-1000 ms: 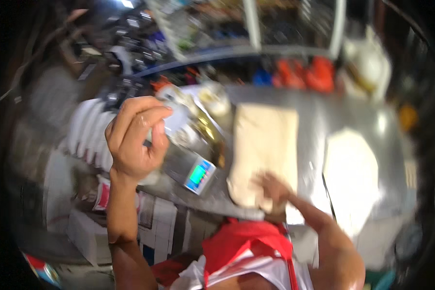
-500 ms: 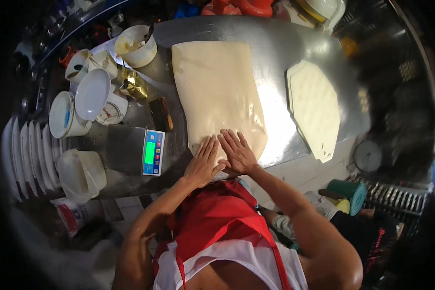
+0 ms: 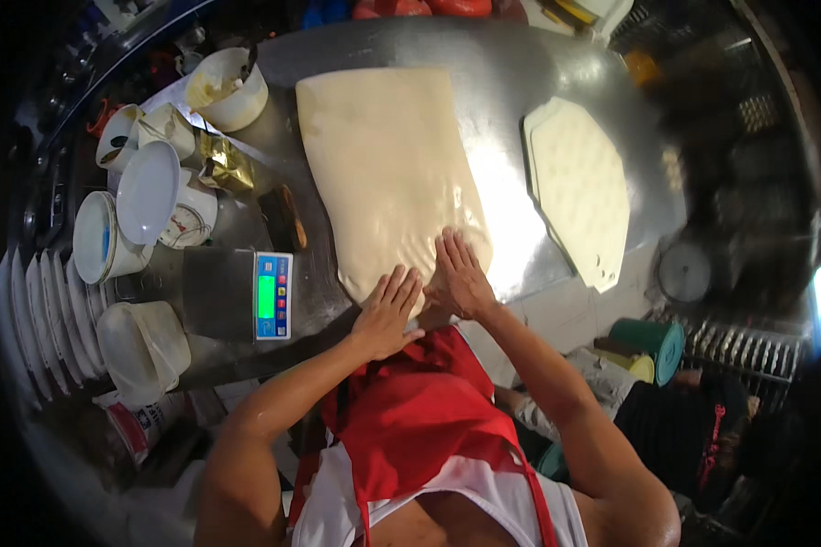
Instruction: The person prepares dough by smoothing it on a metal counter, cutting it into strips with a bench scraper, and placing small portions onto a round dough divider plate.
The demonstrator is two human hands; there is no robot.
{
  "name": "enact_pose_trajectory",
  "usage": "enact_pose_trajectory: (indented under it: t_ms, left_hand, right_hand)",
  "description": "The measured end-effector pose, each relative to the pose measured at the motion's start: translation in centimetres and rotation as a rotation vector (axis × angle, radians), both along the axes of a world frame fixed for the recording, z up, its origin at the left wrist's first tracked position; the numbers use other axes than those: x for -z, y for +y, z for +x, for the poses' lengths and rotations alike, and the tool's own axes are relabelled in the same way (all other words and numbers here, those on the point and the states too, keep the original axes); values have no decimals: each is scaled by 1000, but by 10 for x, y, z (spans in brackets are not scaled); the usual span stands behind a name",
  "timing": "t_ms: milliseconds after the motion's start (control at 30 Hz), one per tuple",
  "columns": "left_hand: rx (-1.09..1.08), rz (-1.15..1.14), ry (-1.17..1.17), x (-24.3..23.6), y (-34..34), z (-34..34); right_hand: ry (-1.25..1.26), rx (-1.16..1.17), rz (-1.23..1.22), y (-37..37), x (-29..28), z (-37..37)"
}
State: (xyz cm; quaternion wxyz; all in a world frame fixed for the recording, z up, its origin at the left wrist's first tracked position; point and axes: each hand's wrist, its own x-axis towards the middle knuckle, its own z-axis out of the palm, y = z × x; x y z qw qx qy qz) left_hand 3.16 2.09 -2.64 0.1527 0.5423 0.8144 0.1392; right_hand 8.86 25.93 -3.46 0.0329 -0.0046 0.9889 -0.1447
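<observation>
A large pale sheet of dough [image 3: 388,169] lies on the steel table [image 3: 511,82]. My left hand [image 3: 388,312] and my right hand [image 3: 459,276] rest flat, fingers spread, on the dough's near edge, side by side. Neither hand holds anything. A red apron covers my chest below them.
A digital scale [image 3: 237,294] with a lit green display sits left of my hands. White bowls and tubs [image 3: 146,196], a dial scale and stacked plates [image 3: 46,319] crowd the left. A second flat dough piece [image 3: 579,187] lies on the right. A dark block [image 3: 283,217] lies beside the dough.
A second ago my left hand was raised at the left and only the right touched the dough. Now both palms press its near edge, much as half a second ago.
</observation>
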Motion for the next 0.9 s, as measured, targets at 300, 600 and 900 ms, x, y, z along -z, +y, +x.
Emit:
enact_pose_trajectory:
  t_ms: [300,600,900]
  left_hand:
    - [-459,175,-385,-33,71,-109]
    - [-531,-17,170,13,144,-161]
    - [-520,-75,152,18,115,-138]
  right_hand:
    - [-187,281,-917,83,-26,-179]
    - [57,-93,-361,178,108,-348]
    - [109,26,-272,77,43,-197]
